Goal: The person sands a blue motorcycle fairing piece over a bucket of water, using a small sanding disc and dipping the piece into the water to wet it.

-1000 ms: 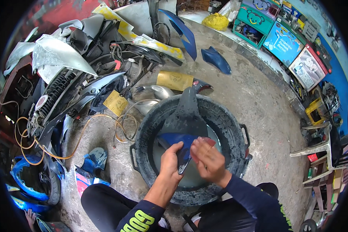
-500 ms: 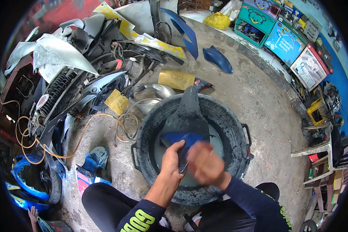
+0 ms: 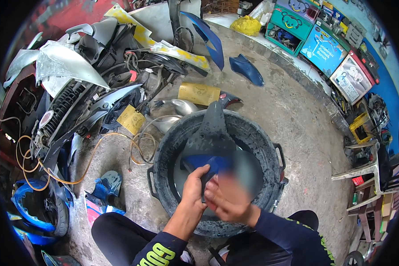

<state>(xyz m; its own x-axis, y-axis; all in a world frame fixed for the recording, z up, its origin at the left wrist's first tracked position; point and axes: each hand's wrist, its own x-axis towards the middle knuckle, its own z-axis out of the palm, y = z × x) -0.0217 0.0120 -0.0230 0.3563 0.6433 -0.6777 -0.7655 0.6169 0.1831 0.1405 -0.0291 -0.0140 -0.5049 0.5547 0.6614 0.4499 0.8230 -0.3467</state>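
A motorcycle body panel [image 3: 209, 138], dark grey and wet with a blue band, lies tilted over a round black tub [image 3: 163, 150] of cloudy water. Its pointed end rests at the tub's far rim. My left hand [image 3: 191, 189] grips the near end, thumb on top. Against the panel's near right side presses my right hand [image 3: 231, 198], fingers curled together. A reddish bit shows under those fingers, too hidden to name. A smeared patch covers part of the tub just beyond my right hand.
Sheets of yellow sandpaper [image 3: 199, 93] lie beyond the tub. Motorcycle parts [image 3: 71, 66] are heaped at the left, with an orange hose [image 3: 91, 158] looping nearby. A blue panel [image 3: 247, 70] lies on the concrete. A plastic chair [image 3: 363, 170] stands at the right.
My right hand has moved down and toward me along the panel, beside my left hand. My left hand keeps its grip. The whole view has shifted slightly.
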